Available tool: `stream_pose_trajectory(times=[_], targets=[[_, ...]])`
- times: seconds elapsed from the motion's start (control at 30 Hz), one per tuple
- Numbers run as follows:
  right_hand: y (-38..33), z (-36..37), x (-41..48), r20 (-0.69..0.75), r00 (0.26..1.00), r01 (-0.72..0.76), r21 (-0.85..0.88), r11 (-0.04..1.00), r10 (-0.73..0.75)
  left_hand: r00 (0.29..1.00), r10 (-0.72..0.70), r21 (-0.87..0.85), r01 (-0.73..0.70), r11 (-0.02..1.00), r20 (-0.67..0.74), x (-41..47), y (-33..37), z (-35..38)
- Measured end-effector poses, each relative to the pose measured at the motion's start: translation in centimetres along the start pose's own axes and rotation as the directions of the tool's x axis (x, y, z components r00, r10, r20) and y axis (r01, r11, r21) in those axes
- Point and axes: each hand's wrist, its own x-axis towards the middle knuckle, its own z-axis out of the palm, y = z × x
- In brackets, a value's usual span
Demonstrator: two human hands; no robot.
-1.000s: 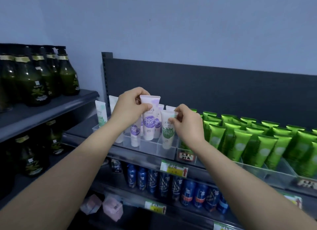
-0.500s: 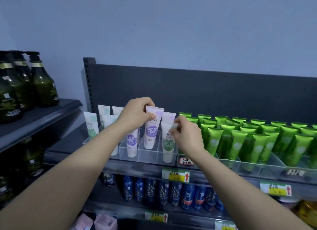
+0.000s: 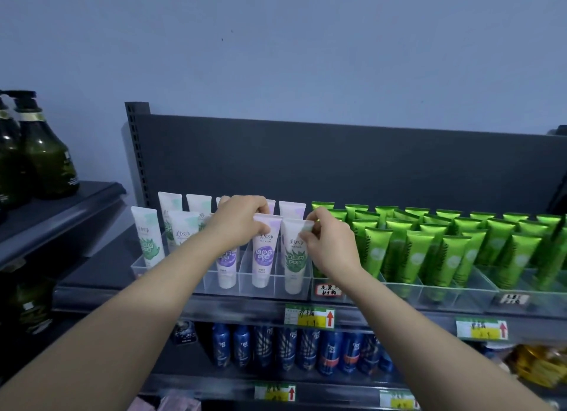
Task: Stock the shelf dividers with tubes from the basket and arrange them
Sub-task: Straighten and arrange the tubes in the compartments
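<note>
Arranging step, judged from the hands' placement. The left hand [image 3: 242, 223] has its fingers [image 3: 260, 209] clamped on the flat crimped top of a purple-labelled tube [image 3: 266, 254]; the right hand [image 3: 329, 241] pinches the crimp of the neighbouring green-labelled tube [image 3: 295, 257]. Both tubes stand in adjacent front slots of the clear shelf divider [image 3: 245, 269], just left of the bright green tubes [image 3: 414, 254]. Each tube's long axis is near vertical, cap down, crimp up, label facing outward. The next move probably calls for seating both squarely, then releasing. No basket is in view.
</note>
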Motion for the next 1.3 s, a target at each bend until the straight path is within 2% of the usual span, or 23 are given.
stream_pose_trajectory(times=[0.43, 0.63, 0.8, 0.9, 1.0, 1.1, 1.3], targets=[[0.0, 0.0, 0.1, 0.023, 1.0, 0.0, 0.013, 1.0, 0.0, 1.0, 0.027, 0.109, -0.027, 0.994, 0.004, 0.6, -1.3, 0.0], [-0.1, 0.0, -0.1, 0.046, 0.998, 0.037, -0.091, 0.995, -0.033, 0.997, 0.073, 0.136, -0.073, 0.988, 0.01, 0.8, -2.1, 0.4], [-0.7, 0.0, -0.4, 0.005, 0.994, 0.11, -0.24, 0.964, -0.113, 0.994, 0.109, 0.116, -0.111, 0.987, 0.025, 0.8, -2.7, 0.5], [-1.7, -0.1, -0.5, -0.035, 0.982, 0.167, -0.299, 0.94, -0.185, 0.979, 0.201, 0.109, -0.195, 0.975, -0.045, 1.0, -3.1, 0.1], [-3.1, 0.1, -0.2, -0.034, 0.963, 0.248, -0.275, 0.929, -0.267, 0.953, 0.264, 0.167, -0.239, 0.957, -0.148, 0.8, -2.7, -1.3], [-4.5, 0.9, 0.9, 0.02, 0.944, 0.325, -0.244, 0.914, -0.33, 0.945, 0.236, 0.181, -0.197, 0.964, -0.229, 0.3, -3.3, -3.1], [-7.7, 3.3, 3.4, 0.099, 0.866, 0.5, -0.15, 0.853, -0.491, 0.953, 0.135, 0.215, -0.076, 0.974, -0.272, -1.1, -7.1, -7.2]])
